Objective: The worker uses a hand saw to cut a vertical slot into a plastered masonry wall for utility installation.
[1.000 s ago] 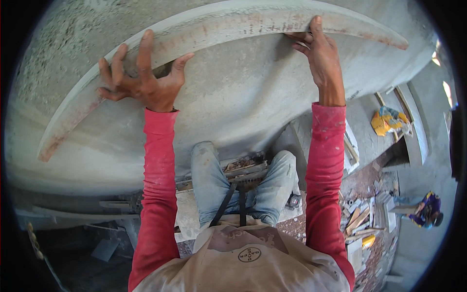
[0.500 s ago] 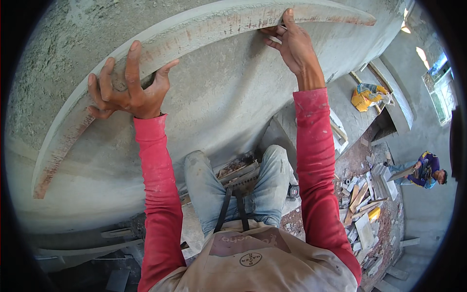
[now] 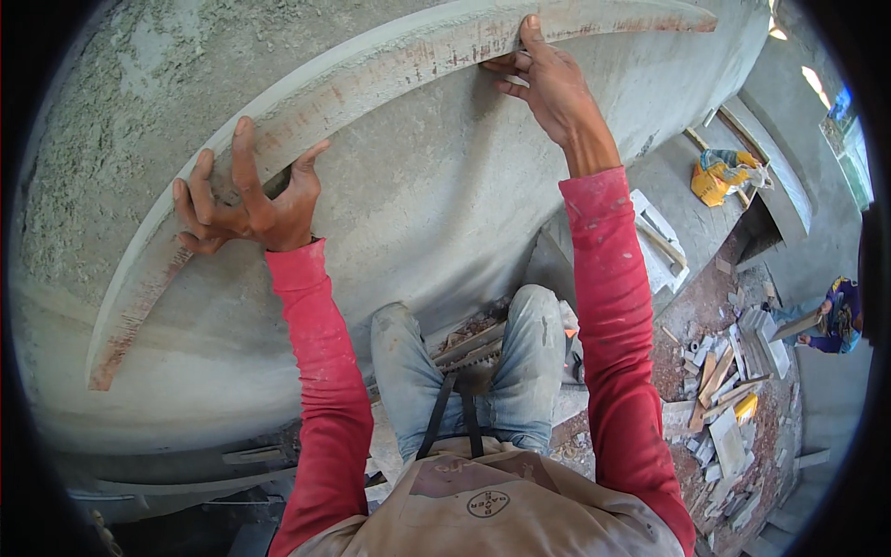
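Observation:
A long, pale plastering straightedge [image 3: 394, 79] with reddish-brown stains lies against the grey plastered wall [image 3: 422, 176], curving across the picture through the lens. My left hand [image 3: 246, 212] grips it left of the middle, fingers spread over its face and thumb at the lower edge. Farther right, my right hand [image 3: 560, 97] pinches the bar, its thumb on the face and its fingers curled at the lower edge. Rough, uneven plaster [image 3: 139, 102] covers the wall above the bar; the surface below looks smoother.
A yellow bag [image 3: 719, 178] lies on a grey ledge to the right. Scrap wood [image 3: 715, 376] and broken pieces litter the floor below it. At the far right a person [image 3: 840, 316] holds a board. Boards [image 3: 469, 345] lie near my knees.
The view has shifted, moving the background rightward. My left hand and its part of the straightedge appear slightly lower, and my right hand slightly farther left. Both hands keep their grip.

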Demonstrator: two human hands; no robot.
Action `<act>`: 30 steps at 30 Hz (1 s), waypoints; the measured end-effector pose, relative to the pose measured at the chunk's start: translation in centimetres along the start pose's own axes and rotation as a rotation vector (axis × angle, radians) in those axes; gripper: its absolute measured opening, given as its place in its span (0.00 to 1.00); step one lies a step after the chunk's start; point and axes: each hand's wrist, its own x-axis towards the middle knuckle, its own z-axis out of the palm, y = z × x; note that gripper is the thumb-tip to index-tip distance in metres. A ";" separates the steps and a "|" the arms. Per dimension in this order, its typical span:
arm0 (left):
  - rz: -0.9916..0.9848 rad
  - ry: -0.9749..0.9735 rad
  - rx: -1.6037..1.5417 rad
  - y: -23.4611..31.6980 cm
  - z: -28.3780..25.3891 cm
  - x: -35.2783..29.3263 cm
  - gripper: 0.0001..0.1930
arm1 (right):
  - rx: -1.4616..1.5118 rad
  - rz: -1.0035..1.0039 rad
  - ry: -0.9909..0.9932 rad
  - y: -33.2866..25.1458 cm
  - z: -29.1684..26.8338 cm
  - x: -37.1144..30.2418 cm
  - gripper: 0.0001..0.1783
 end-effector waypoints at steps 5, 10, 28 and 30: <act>-0.057 -0.027 0.029 0.5 0.0 -0.8 0.41 | 0.106 0.111 0.073 -0.4 0.1 -0.7 0.32; 0.030 -0.008 0.071 -1.0 0.8 -0.3 0.41 | 0.172 0.181 -0.058 0.5 -2.7 -2.6 0.33; 0.108 0.075 -0.067 -4.7 3.6 -1.0 0.39 | -1.232 0.787 0.521 27.4 -16.6 -50.3 0.09; 0.140 0.081 -0.009 -3.9 3.6 -1.0 0.39 | -1.151 0.836 0.454 28.3 -15.3 -50.6 0.09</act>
